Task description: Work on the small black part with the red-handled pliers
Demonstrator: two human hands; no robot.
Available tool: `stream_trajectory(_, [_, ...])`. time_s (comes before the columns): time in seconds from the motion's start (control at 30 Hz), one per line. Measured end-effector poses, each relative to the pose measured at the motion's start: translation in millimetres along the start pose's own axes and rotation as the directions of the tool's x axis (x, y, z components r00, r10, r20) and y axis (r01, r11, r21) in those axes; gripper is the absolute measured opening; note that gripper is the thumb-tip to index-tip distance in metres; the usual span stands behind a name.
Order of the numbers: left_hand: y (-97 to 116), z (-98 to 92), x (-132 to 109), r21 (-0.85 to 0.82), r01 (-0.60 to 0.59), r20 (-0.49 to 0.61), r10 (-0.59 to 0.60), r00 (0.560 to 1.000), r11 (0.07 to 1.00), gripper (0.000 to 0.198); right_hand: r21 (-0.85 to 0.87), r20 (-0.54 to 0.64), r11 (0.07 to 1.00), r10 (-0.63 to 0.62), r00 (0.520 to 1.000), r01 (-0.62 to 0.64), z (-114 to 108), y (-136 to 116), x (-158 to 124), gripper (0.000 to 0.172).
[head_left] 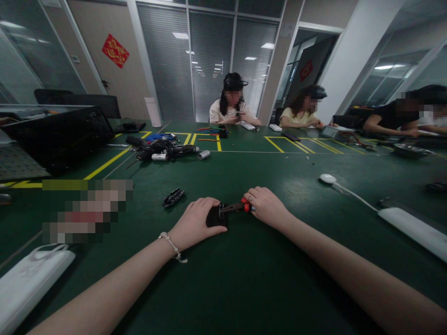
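Note:
My left hand [197, 216] grips a small black flat part [213, 218] against the green table, thumb along its near edge and fingers over its far side. Long-nosed pliers [235, 207] with red grips are in my closed right hand [265, 204]. Their jaws reach leftward onto the black part, at a small metallic piece too fine to make out. To the left of my left hand, apart from it, lies a dark slotted part [173, 197].
Farther back lie a power drill [148, 150], cables and small white cylinders [203, 155]. A black case [70, 139] stands at left. White devices lie at left [38, 279] and right [412, 228]. Several people sit across the table [223, 288].

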State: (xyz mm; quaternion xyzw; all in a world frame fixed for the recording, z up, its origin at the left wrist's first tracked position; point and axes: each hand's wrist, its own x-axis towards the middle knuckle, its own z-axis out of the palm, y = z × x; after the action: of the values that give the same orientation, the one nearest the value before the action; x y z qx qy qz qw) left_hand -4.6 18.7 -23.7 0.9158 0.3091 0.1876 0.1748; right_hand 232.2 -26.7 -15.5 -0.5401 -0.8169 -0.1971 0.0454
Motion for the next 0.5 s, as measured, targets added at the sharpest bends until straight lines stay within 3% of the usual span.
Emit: stream_trajectory(0.5, [1.5, -1.3, 0.1, 0.004, -0.005, -0.007, 0.005, 1.0, 1.0, 0.054, -0.002, -0.01, 1.0, 0.002, 1.0, -0.002, 0.7, -1.8, 0.9, 0.027])
